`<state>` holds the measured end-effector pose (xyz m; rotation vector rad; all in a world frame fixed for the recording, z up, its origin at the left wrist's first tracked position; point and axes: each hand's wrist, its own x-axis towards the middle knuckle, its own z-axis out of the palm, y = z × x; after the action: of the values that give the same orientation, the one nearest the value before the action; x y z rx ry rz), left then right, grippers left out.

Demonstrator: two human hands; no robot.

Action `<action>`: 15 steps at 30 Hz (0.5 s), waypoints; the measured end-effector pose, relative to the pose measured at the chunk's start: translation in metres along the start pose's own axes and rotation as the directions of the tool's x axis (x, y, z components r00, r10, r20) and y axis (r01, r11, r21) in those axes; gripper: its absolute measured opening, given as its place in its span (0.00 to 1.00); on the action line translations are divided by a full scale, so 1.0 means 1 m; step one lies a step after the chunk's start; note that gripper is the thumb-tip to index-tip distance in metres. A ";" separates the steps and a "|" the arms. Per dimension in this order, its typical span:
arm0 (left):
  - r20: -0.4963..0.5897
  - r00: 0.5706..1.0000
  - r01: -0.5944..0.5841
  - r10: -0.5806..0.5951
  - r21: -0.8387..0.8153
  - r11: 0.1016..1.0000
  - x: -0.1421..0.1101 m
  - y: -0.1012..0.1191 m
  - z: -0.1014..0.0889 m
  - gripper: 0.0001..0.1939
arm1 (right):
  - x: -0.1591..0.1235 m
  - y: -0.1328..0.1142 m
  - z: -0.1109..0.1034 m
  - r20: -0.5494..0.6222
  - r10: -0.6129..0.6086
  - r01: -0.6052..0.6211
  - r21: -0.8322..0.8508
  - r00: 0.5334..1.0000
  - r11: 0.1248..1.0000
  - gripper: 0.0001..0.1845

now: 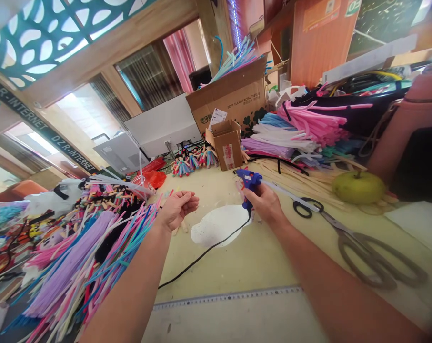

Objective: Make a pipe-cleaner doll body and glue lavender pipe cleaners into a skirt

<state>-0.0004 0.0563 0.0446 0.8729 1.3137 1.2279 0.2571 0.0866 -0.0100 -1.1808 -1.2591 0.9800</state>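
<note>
A blue hot glue gun [249,180] is gripped in my right hand [264,202], its nozzle pointing up and to the left. From its handle a black cord [205,251] curves down to the left across the table. My left hand [180,208] is closed, with the fingers curled towards the thumb; whatever they may pinch is hidden. Between and below the hands, a white rounded sheet [219,226] lies flat on the table. Close to the left hand are bundles of coloured pipe cleaners [119,257].
Large scissors [362,243] and a smaller black-handled pair [306,207] lie right, near a green fruit [358,186]. Small dolls [190,161] and a small cardboard box [227,145] stand behind. More pipe cleaners [308,126] are piled back right. A ruler strip [230,297] runs along the front.
</note>
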 end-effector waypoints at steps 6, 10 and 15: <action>0.036 0.999 0.031 -0.030 -0.013 0.999 -0.006 -0.003 -0.004 0.05 | 0.000 -0.001 0.000 -0.001 0.014 -0.014 0.009 1.000 1.000 0.15; 0.047 0.998 0.051 -0.050 -0.007 0.999 -0.008 -0.006 -0.003 0.09 | 0.000 0.001 0.000 0.009 0.015 -0.015 0.014 1.000 1.000 0.18; 0.080 0.996 0.038 -0.038 0.005 0.999 -0.011 -0.012 -0.005 0.04 | 0.001 0.002 0.000 0.013 0.015 -0.016 0.026 1.000 1.000 0.20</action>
<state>-0.0022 0.0425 0.0344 0.8870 1.2635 1.1494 0.2573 0.0877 -0.0119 -1.1673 -1.2452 1.0137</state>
